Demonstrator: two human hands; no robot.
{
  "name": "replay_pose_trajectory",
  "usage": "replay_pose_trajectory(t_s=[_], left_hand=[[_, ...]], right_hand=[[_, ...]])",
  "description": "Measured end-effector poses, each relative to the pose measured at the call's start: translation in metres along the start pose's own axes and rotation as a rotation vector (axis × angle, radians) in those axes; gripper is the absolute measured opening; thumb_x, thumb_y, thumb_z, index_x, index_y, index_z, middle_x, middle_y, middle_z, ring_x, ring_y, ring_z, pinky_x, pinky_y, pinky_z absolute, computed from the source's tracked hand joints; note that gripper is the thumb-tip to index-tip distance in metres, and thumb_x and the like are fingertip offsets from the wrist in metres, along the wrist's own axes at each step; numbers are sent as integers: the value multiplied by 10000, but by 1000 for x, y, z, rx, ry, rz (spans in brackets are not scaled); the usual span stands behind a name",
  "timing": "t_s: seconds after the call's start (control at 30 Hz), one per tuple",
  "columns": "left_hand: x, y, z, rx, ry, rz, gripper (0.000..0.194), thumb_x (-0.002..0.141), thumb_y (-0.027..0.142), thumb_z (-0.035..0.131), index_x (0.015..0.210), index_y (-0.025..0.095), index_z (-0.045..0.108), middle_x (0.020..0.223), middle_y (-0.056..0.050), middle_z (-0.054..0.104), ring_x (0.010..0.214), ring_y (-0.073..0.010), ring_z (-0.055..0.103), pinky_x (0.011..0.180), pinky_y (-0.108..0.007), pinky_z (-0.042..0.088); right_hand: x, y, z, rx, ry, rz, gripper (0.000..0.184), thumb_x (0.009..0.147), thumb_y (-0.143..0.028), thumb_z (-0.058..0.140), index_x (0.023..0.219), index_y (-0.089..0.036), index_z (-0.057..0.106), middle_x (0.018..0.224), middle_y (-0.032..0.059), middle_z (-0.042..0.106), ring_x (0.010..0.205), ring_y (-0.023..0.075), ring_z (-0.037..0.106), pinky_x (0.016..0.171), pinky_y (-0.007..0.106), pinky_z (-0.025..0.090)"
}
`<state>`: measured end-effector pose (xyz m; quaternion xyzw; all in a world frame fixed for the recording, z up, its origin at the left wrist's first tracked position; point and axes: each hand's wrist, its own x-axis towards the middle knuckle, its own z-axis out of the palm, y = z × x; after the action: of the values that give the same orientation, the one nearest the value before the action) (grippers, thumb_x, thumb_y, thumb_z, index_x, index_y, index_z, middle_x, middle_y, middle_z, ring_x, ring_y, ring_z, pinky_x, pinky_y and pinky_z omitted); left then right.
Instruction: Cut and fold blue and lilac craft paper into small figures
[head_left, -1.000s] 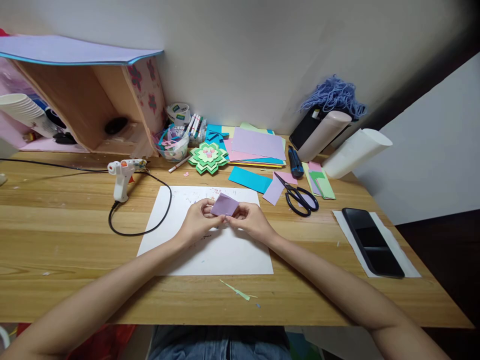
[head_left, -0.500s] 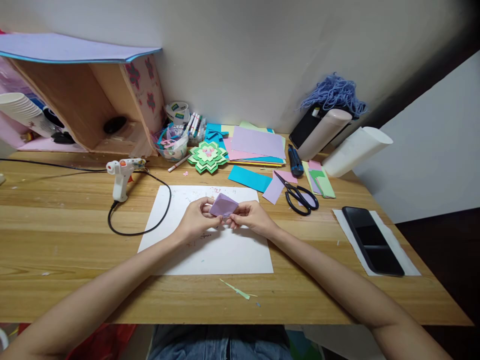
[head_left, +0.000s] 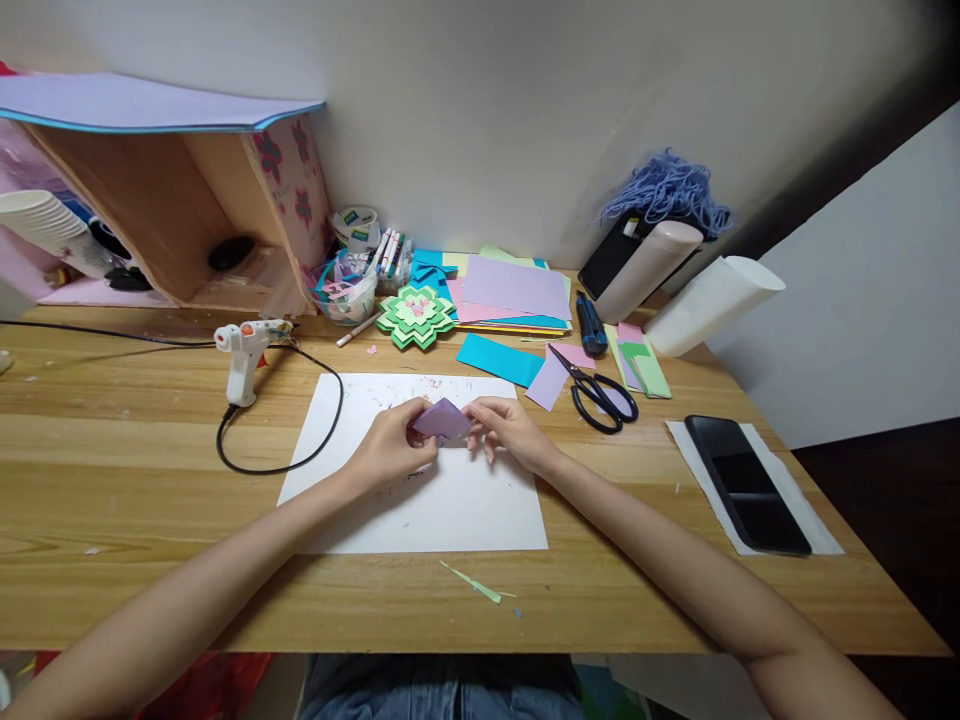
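Note:
Over a white sheet of paper [head_left: 465,510], a small folded piece of purple paper [head_left: 444,419] is held up off the table. My left hand [head_left: 394,440] grips its left side, with the thumb at the lower edge and the fingers partly behind it. At its right corner, my right hand [head_left: 510,430] pinches the paper with the fingertips, while the lower fingers hang loosely apart. Black-handled scissors [head_left: 596,390] lie to the right of my right hand, beside a blue paper strip [head_left: 500,360].
A white glue gun [head_left: 244,355] with a looping black cord stands at left. Behind are a layered green paper flower [head_left: 417,317], a tub of scraps [head_left: 343,292], stacked coloured paper [head_left: 517,285] and a utility knife [head_left: 592,325]. A phone [head_left: 746,485] lies at right.
The purple paper has turned and shifted slightly left and down. My right hand's fingers have loosened and moved up to its right corner; my left thumb has moved along the lower edge.

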<state>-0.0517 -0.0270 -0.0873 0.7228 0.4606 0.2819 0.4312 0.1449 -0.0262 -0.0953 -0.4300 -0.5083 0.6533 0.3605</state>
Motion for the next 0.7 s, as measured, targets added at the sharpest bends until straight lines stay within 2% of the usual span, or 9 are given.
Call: replay_pose_trajectory(t_s=[0.2,0.4,0.6,0.7], left_hand=[[-1,3,0,139,-10,79,113,708,139,503,770,163,594,655,15,528,574,-103,452,524,-210,343],[1,1,-2,113,4,122,133,710,111,506,771,171,608,702,5,557,620,-113,475,564,-216,349],[1,-2,2,-123,-23,23,189,734,166,537,901,171,624,875,-47,644,801,-175,585,721,-281,449],[2,2,4,-311,31,-67,239,779,251,542,991,178,624,988,-63,655,919,-198,600,817,-307,459]], right_hand=[[0,2,-3,-62,-22,-21,288,752,-440,622,755,-152,619,558,-28,569,455,77,541,337,146,370],[-2,5,0,-110,-14,-73,283,754,-431,624,797,-152,647,599,-11,569,475,77,520,352,157,381],[-7,8,6,-152,32,-151,270,761,-417,617,800,-150,636,612,-4,588,482,93,543,439,215,461],[-8,11,6,-167,91,-183,224,752,-372,628,792,-152,628,667,8,613,513,101,564,509,243,496]])
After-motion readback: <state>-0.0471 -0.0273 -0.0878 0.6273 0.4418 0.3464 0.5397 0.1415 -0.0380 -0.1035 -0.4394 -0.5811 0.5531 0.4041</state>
